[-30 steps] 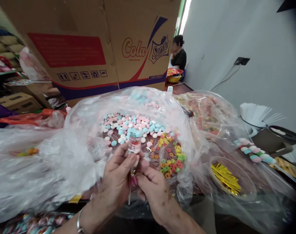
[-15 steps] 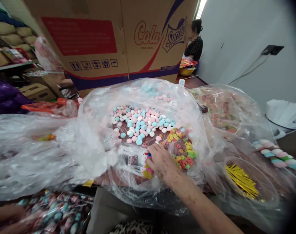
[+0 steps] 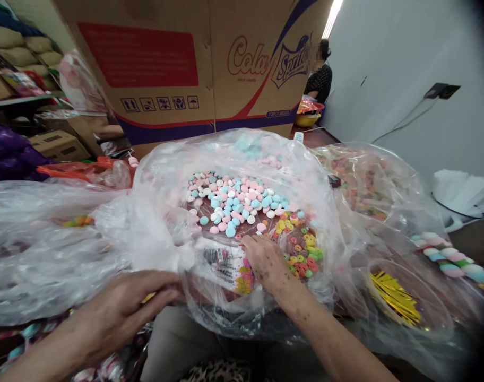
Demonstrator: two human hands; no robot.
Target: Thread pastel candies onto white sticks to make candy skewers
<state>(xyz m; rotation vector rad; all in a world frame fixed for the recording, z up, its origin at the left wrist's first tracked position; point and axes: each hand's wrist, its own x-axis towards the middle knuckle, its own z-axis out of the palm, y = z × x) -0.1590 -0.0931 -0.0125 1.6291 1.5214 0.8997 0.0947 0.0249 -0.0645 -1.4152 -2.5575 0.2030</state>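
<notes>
My left hand (image 3: 146, 294) reaches in over the table's front edge, fingers stretched towards the clear plastic bag (image 3: 162, 233). Thumb and fingers are apart, and nothing shows between them. My right hand (image 3: 266, 260) is inside the bag's wide mouth, its fingers curled at the right edge of a printed plastic packet (image 3: 222, 262). Whatever they pinch is hidden. Beyond the packet lie pink, blue and white round candies (image 3: 234, 204). Small coloured ring candies (image 3: 305, 254) spread to the right of my right hand.
A large cardboard box (image 3: 210, 69) stands behind the bag. On the right are a clear tub (image 3: 435, 313) with gold twist ties (image 3: 395, 297), twisted marshmallow sticks (image 3: 449, 254) and another filled bag (image 3: 369, 180). Wrapped candies (image 3: 118, 355) lie below left. A person (image 3: 321, 74) is at the back.
My left hand has come up from over the wrapped candies at lower left to the table's front edge by the bag. My right hand stays by the packet, shifted slightly.
</notes>
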